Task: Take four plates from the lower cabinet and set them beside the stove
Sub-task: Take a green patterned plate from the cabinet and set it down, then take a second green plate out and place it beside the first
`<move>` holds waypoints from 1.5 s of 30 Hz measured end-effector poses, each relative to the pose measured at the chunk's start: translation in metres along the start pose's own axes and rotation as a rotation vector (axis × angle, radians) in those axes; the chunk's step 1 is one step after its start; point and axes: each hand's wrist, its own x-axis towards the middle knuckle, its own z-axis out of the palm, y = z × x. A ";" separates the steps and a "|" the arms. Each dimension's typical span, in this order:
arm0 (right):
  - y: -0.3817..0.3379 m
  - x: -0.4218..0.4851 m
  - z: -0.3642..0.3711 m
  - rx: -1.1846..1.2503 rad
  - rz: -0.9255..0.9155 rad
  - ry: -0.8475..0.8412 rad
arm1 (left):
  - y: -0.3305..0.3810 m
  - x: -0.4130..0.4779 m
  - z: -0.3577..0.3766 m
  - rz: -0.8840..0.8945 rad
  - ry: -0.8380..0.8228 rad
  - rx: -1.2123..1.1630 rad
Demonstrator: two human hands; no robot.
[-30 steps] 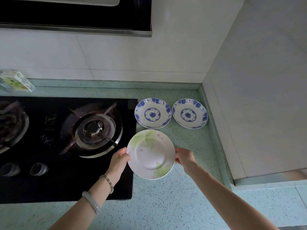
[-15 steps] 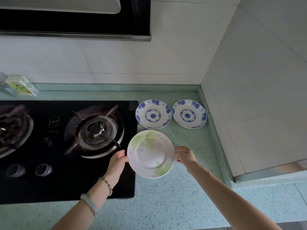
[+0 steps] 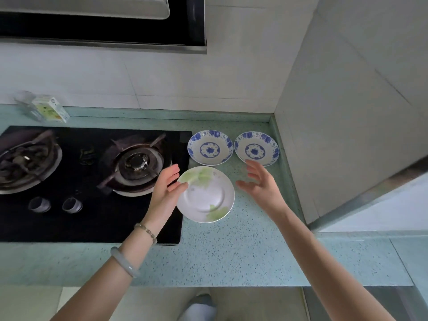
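A small green-and-white carton (image 3: 51,109) is sitting at the back left edge of the speckled green surface (image 3: 243,258), with a clear glass container (image 3: 26,103) just beside it on its left; a black and steel range hood (image 3: 104,24) is hanging against the white tiled wall (image 3: 231,84) above; a slippered foot (image 3: 198,308) is showing on the pale floor (image 3: 27,302) below the surface's front edge.

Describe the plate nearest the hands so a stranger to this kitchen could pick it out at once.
Start at the black gas stove and go to the green speckled counter on its right. Three plates lie there; take the green-leaf plate nearest the counter's front, between the open hands. Unlike the two blue-patterned plates behind it, it is white with pale green leaves.
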 end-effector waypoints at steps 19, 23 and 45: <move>-0.037 -0.144 -0.008 0.221 -0.368 -0.224 | 0.045 -0.177 0.006 0.309 0.164 -0.027; -0.042 -0.163 0.034 0.208 -0.392 -0.380 | 0.030 -0.230 -0.026 0.288 0.328 -0.028; -0.106 -0.431 0.352 0.135 -0.469 -1.210 | -0.038 -0.607 -0.240 0.204 1.194 0.009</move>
